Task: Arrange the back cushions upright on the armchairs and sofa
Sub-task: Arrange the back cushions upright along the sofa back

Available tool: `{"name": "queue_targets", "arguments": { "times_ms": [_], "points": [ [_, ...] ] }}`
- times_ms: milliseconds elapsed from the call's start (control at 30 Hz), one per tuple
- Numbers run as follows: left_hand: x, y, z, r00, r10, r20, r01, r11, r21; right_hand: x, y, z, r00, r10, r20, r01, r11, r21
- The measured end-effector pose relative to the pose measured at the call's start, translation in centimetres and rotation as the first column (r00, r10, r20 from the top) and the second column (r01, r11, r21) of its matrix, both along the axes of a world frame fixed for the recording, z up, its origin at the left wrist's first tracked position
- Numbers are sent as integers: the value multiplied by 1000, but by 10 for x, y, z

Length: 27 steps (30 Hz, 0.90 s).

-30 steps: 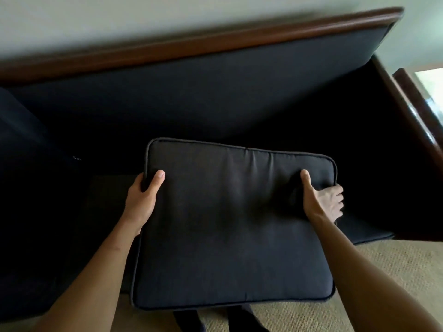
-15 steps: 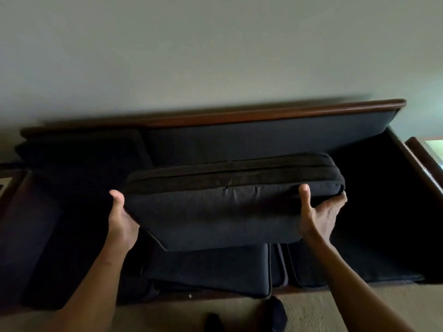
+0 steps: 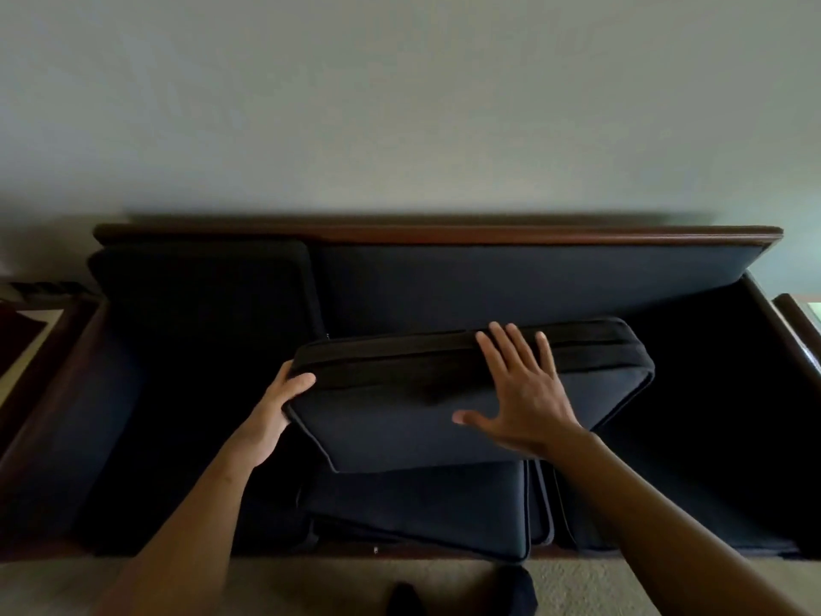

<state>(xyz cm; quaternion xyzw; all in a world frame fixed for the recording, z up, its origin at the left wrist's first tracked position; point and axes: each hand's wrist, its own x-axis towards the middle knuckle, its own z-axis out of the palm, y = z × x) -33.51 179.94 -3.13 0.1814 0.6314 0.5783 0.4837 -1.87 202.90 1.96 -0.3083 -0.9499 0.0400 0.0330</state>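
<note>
Cushion (image 3: pixel 413 431) upright, sofa (image 3: pixel 533 286) open rightward

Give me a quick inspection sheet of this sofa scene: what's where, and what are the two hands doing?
Surface: dark upholstered sofa with a reddish wooden top rail; dark seat cushions lie along it.
Job's things: dark rectangular back cushion with piped edges, tilted at mid-sofa, not yet against the backrest; a second dark back cushion stands upright at the left end.
Clutter: nothing seen.
Grips: left hand clasps the tilted cushion's left corner; right hand lies open, fingers spread, flat on its face and top edge.
Cables: nothing seen.
Surroundings: pale plain wall behind; beige carpet in front; dark footwear at the bottom edge.
</note>
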Motion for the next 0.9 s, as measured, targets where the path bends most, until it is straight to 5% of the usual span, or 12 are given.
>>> {"name": "queue_targets", "arguments": {
  "times_ms": [67,167,333,533,700,800,900],
  "points": [
    [-2,-12,-3,994,-102,28,103,994,-45,-27,3,4,992,60,111,-58,998,-28],
    [6,-14,-7,966,-217,-143,195,969,-154,-66,-1,7,977,159,141,-155,987,-34],
    [21,2,-7,945,4,-328,-39,994,-99,-87,-2,11,982,181,56,-185,980,73],
    [21,31,61,850,140,-508,-89,988,125,-66,23,46,952,173,-253,-150,983,106],
    [16,70,181,759,163,-630,-24,974,223,-59,33,93,828,11,-561,-56,996,-63],
    [27,87,243,634,23,-773,77,993,93,-46,31,98,729,-128,-672,-39,973,-227],
    [56,106,273,372,-94,-923,135,990,-47,-28,28,81,691,-207,-692,-76,932,-354]
  ]
}}
